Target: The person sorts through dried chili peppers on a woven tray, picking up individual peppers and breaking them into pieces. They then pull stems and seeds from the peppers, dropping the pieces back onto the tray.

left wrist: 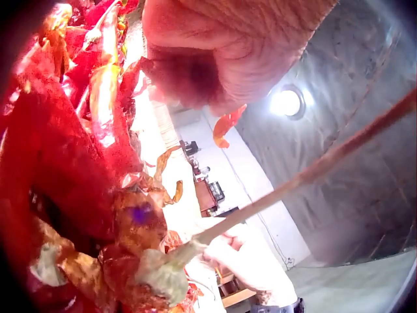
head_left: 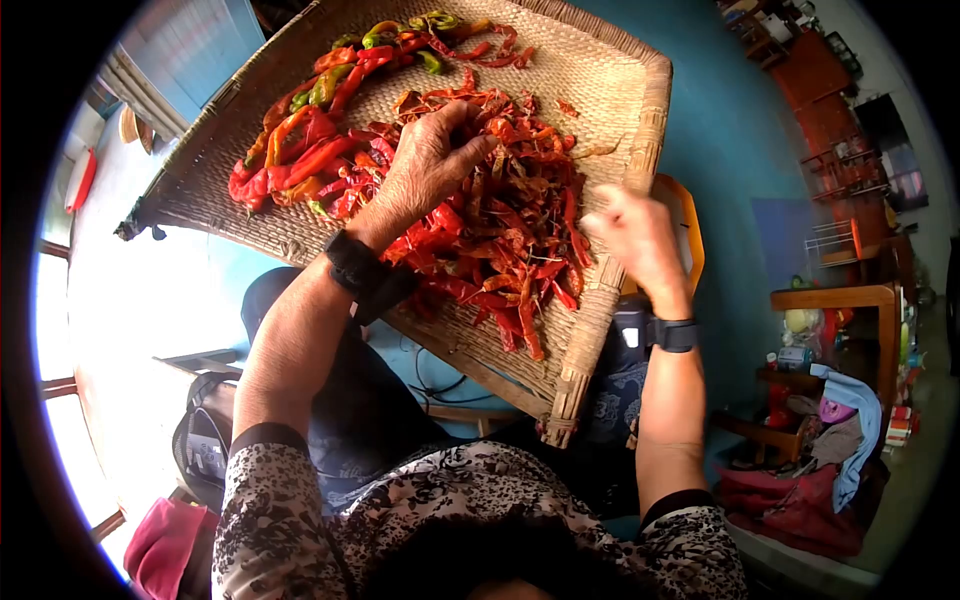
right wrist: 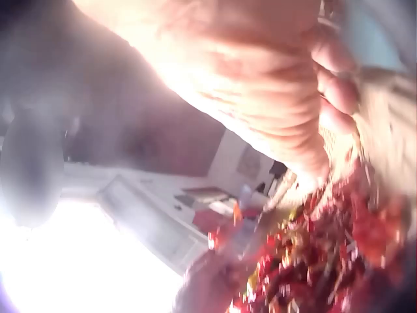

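Observation:
A heap of dried red chili peppers point(head_left: 500, 220) lies on a woven tray point(head_left: 610, 80). My left hand point(head_left: 430, 150) is over the middle of the heap, thumb and fingers bent together. In the left wrist view, a small red dried chili point(left wrist: 228, 126) sticks out from under that left hand point(left wrist: 228, 49), which pinches it. My right hand point(head_left: 637, 235) is blurred at the tray's right rim with fingers bent. What lies between its fingers, if anything, I cannot tell. The right wrist view shows this hand point(right wrist: 260, 98) close over the tray, its fingertips partly hidden.
Fresher red and green peppers point(head_left: 310, 150) are grouped on the tray's far left. The tray slants across my lap, its near corner close to my body. Beyond its right rim is a yellow-orange object point(head_left: 690, 235). A wooden shelf point(head_left: 835, 298) with clothes stands at right.

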### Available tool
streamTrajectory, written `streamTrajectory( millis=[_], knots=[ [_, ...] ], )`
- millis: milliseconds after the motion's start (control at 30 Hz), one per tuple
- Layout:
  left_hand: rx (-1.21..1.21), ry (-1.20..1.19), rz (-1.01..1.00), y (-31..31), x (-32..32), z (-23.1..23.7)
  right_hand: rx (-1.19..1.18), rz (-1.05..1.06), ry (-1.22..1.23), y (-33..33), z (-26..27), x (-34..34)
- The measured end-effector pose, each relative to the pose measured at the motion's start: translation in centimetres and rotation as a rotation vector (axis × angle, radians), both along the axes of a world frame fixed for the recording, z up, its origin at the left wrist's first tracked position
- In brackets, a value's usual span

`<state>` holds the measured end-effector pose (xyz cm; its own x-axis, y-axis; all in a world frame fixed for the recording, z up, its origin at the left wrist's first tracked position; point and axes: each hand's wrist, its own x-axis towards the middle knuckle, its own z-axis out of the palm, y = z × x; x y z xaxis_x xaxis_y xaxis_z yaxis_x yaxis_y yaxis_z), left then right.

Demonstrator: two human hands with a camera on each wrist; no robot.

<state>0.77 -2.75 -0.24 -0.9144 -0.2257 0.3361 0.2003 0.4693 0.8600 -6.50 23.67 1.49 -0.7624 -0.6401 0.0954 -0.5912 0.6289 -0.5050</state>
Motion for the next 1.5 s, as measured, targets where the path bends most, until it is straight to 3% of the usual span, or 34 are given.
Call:
streamTrajectory(
  millis=[100, 233, 300, 433, 633, 700, 767, 833, 900, 933, 967, 1033, 1067, 1100, 1200, 1300, 1367, 1433, 1500],
  knots=[
    [-0.023, 0.041, 0.016, 0.0, -0.1, -0.2, 0.322, 0.095, 0.103, -2.0, 0.1, 1.9],
    [-0.004, -0.016, 0.024, -0.2, 0.2, 0.1, 0.307, 0.123, 0.264, -1.8, -0.9, 0.8],
    [0.041, -0.020, 0.009, -0.5, 0.2, -0.2, 0.089, 0.012, -0.106, -1.9, -0.2, 0.3],
    [-0.029, -0.002, 0.023, -1.1, 0.4, -0.2, -0.367, 0.080, -0.073, -0.9, -0.9, -0.9],
    [-0.049, -0.061, 0.003, -0.4, 1.0, 0.6, -0.385, -0.068, -0.269, -0.1, -0.1, -0.9],
    [0.036, -0.127, -0.049, 0.0, 1.0, 0.6, -0.434, -0.124, -0.091, 0.6, -0.3, -1.8],
    [0.047, -0.090, -0.105, 0.2, 1.0, 0.6, -0.534, -0.309, -0.006, 1.5, 0.1, -2.3],
    [0.215, -0.248, -0.165, 0.9, 1.3, 1.4, -0.421, -0.510, 0.238, 3.4, 0.1, -3.8],
    [0.173, -0.191, -0.171, 1.0, 1.0, 0.7, 0.096, -0.618, 0.611, 4.8, 0.4, -4.3],
    [0.117, -0.173, -0.187, 1.0, 0.9, 0.4, 0.237, -0.628, 0.778, 5.0, 0.0, -4.4],
    [0.060, -0.155, -0.203, 1.0, 0.8, 0.2, 0.238, -0.625, 0.778, 4.5, 0.1, -4.2],
    [0.042, -0.203, -0.205, 1.3, 0.6, 0.1, -0.335, -0.345, 0.335, 2.1, 0.4, -3.2],
    [0.010, -0.091, -0.190, 1.6, 0.5, -0.2, -0.457, -0.218, 0.114, 0.6, 0.2, -2.2],
    [-0.025, 0.018, -0.177, 1.8, 0.5, -0.5, -0.576, -0.092, -0.110, -1.1, -0.1, -1.0],
    [-0.028, -0.027, -0.174, 2.1, 0.3, -0.9, -0.607, 0.043, -0.395, -4.1, -0.2, 1.0],
    [-0.064, -0.006, -0.180, 2.1, 0.1, -1.3, -0.582, 0.042, -0.385, -4.7, 0.4, 0.8],
    [-0.076, 0.010, -0.184, 1.9, 0.3, -0.9, -0.707, 0.006, -0.343, -4.6, 0.6, 0.5],
    [0.089, -0.267, -0.202, 1.4, 0.8, 0.5, -0.757, -0.009, -0.219, -3.5, 0.9, -0.4],
    [0.160, -0.260, -0.200, 1.0, 1.0, 1.0, -0.868, -0.056, -0.170, -1.6, 0.9, -1.6]
  ],
)
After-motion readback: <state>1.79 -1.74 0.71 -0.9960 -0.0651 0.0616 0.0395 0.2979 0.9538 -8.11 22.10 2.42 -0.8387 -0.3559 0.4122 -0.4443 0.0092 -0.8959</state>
